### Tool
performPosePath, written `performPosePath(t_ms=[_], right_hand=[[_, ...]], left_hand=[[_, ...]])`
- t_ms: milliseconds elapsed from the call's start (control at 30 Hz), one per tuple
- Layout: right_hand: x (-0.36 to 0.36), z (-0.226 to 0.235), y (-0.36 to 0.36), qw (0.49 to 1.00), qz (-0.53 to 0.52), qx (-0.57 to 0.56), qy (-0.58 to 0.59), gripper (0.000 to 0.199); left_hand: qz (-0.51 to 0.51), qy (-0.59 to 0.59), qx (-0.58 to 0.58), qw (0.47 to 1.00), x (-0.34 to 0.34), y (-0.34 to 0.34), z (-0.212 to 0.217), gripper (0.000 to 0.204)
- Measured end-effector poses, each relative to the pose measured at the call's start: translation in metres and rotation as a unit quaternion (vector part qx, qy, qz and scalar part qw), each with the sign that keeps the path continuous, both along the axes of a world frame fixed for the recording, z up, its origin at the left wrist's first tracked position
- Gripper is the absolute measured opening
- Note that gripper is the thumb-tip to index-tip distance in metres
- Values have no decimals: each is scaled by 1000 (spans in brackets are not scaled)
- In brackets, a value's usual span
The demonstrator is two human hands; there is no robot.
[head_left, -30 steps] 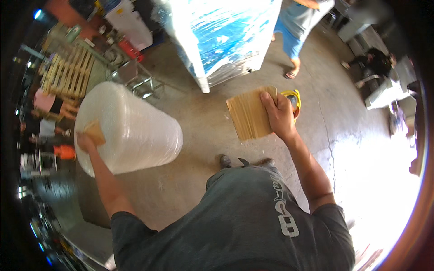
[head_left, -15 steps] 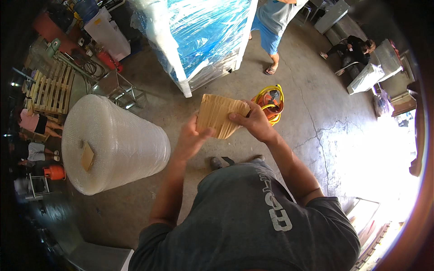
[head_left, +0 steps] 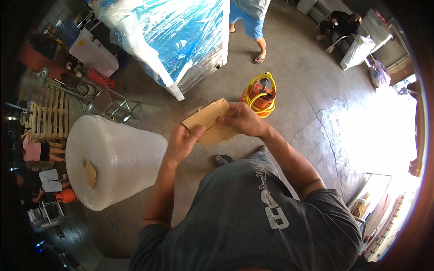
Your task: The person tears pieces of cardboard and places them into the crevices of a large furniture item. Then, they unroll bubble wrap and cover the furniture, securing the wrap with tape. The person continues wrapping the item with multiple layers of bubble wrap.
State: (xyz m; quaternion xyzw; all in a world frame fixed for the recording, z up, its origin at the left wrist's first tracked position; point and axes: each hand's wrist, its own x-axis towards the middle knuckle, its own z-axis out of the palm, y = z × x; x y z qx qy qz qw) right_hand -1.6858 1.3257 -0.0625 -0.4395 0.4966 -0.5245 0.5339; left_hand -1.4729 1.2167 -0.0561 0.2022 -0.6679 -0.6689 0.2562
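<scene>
A folded piece of brown cardboard (head_left: 209,121) is held in front of my body, tilted, with a layered edge along its upper side. My left hand (head_left: 181,141) grips its left end, thumb on top and fingers underneath. At the right end, my right hand (head_left: 244,119) pinches it with the thumb across the face; the fingers behind are partly hidden. To the left stands a large roll of bubble wrap (head_left: 122,158), with a small cardboard piece (head_left: 91,175) on its end.
A large film-wrapped unit (head_left: 181,45) with blue sheeting stands ahead. An orange gas cylinder (head_left: 261,97) with a yellow hose is ahead right. A person (head_left: 253,25) in blue shorts stands beyond; another (head_left: 339,28) sits far right. Wooden pallets (head_left: 47,113) lean at left.
The cardboard has tipped, turning its upper edge diagonally, and both hands have shifted slightly left with it. My view has turned, so the surroundings sit differently.
</scene>
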Motion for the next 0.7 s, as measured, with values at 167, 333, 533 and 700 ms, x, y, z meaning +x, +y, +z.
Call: performPosePath(t_ms=[167, 333, 533, 700], right_hand=[[5, -14, 15, 997, 1, 5, -75, 24], [-7, -13, 23, 994, 36, -3, -104, 23], [-15, -2, 29, 912, 44, 97, -396, 30], [-15, -8, 24, 992, -2, 44, -120, 36]], left_hand=[[-67, -52, -63, 994, 9, 13, -2, 42], [-131, -42, -95, 986, 6, 19, 6, 45], [-108, -112, -318, 935, -2, 15, 13, 61], [-129, -181, -440, 870, -8, 16, 17, 62]])
